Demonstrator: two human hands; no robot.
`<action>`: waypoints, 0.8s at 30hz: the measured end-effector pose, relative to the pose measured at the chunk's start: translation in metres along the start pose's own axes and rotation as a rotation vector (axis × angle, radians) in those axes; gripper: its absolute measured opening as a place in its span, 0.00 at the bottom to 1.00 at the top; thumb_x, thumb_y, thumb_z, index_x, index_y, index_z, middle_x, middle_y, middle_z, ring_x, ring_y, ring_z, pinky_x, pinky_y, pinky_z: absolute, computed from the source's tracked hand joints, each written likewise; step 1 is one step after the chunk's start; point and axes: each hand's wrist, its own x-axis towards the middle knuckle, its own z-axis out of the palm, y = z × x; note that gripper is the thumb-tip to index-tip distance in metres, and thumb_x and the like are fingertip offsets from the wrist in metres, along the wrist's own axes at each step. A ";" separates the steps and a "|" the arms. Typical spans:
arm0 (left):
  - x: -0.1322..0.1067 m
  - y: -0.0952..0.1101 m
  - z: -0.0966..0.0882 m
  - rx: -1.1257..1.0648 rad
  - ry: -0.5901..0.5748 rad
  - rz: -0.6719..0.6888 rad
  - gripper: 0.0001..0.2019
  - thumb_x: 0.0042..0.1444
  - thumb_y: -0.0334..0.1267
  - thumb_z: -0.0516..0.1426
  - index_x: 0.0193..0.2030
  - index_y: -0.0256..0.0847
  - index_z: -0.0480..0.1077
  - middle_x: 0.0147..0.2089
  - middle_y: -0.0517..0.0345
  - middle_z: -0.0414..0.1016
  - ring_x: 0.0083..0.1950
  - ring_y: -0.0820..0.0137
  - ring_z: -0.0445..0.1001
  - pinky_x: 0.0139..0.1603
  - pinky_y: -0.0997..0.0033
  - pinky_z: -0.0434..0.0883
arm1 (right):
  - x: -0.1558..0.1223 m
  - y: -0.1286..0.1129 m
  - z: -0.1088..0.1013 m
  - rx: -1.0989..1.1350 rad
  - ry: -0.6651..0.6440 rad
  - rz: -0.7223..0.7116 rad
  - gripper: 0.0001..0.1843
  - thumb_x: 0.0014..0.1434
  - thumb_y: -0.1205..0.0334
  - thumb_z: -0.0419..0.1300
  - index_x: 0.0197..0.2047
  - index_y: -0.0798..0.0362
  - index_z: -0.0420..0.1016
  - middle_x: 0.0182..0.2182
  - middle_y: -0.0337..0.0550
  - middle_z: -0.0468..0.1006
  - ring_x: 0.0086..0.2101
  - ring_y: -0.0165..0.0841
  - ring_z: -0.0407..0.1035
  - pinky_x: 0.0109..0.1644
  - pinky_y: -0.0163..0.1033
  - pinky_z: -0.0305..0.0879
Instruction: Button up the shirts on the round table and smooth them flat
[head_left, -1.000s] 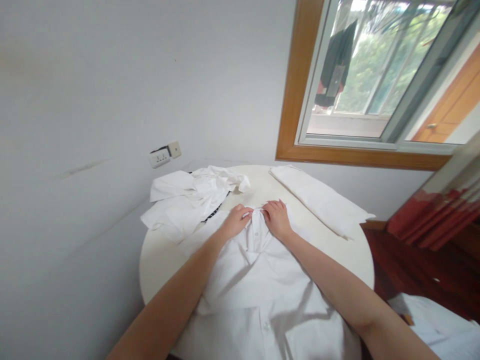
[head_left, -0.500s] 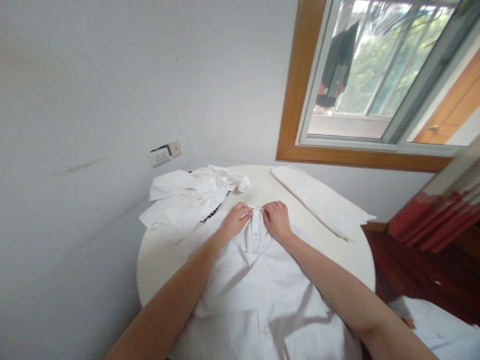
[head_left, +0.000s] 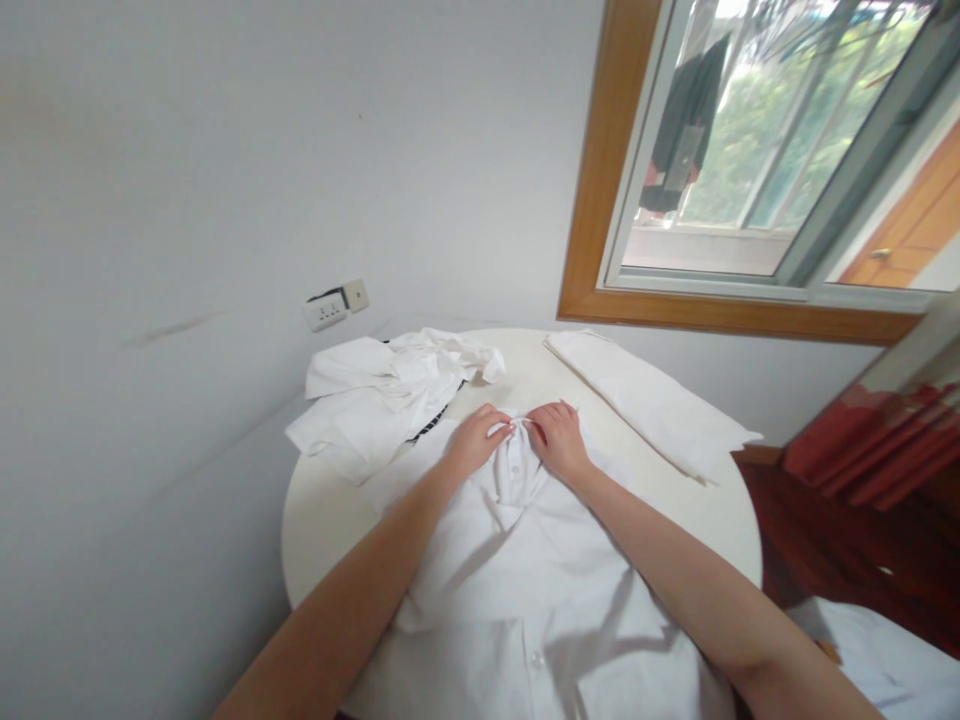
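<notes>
A white button-up shirt point(head_left: 540, 580) lies front side up across the near part of the round table, its lower part running out at the bottom of the view. At its collar end, my left hand point(head_left: 481, 440) pinches the fabric beside the top of the button strip. My right hand point(head_left: 556, 436) grips the other side of the collar, fingers curled over the cloth. Between the two hands the placket stands slightly raised, with a small button showing. The fingertips partly hide the collar edge.
A crumpled white garment point(head_left: 375, 390) lies at the table's back left, over something black-and-white striped. One folded white garment point(head_left: 645, 400) is at the back right. The round white table point(head_left: 322, 530) stands by a wall with a socket point(head_left: 326, 311). White cloth point(head_left: 870, 650) sits low at right.
The view has shifted slightly, so everything sits a little further right. Both hands stay at the shirt's collar, with only small finger movement.
</notes>
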 end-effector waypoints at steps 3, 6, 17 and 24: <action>-0.001 0.002 -0.001 0.054 0.032 -0.012 0.08 0.58 0.43 0.55 0.38 0.43 0.73 0.38 0.58 0.70 0.42 0.69 0.70 0.46 0.70 0.67 | 0.000 0.001 -0.001 0.033 -0.037 -0.032 0.11 0.64 0.59 0.51 0.43 0.50 0.72 0.39 0.44 0.76 0.46 0.38 0.62 0.62 0.50 0.42; -0.002 0.003 0.000 0.087 0.033 -0.027 0.08 0.58 0.43 0.54 0.36 0.43 0.72 0.37 0.58 0.70 0.40 0.69 0.70 0.44 0.70 0.67 | -0.001 0.000 -0.003 0.065 -0.070 -0.110 0.16 0.61 0.61 0.53 0.52 0.49 0.69 0.44 0.45 0.74 0.49 0.38 0.61 0.63 0.51 0.40; 0.000 -0.001 0.001 -0.043 -0.076 0.004 0.09 0.56 0.44 0.57 0.33 0.42 0.75 0.34 0.58 0.73 0.39 0.69 0.71 0.44 0.69 0.67 | 0.001 0.000 -0.003 0.098 -0.119 -0.154 0.09 0.56 0.64 0.58 0.42 0.47 0.73 0.37 0.39 0.77 0.45 0.35 0.64 0.64 0.52 0.36; -0.001 0.001 0.000 -0.090 -0.045 0.035 0.07 0.56 0.42 0.57 0.33 0.42 0.73 0.35 0.59 0.74 0.40 0.69 0.72 0.45 0.70 0.67 | 0.002 0.006 0.000 0.135 -0.080 -0.098 0.05 0.57 0.61 0.59 0.37 0.47 0.74 0.35 0.38 0.77 0.45 0.36 0.64 0.64 0.51 0.38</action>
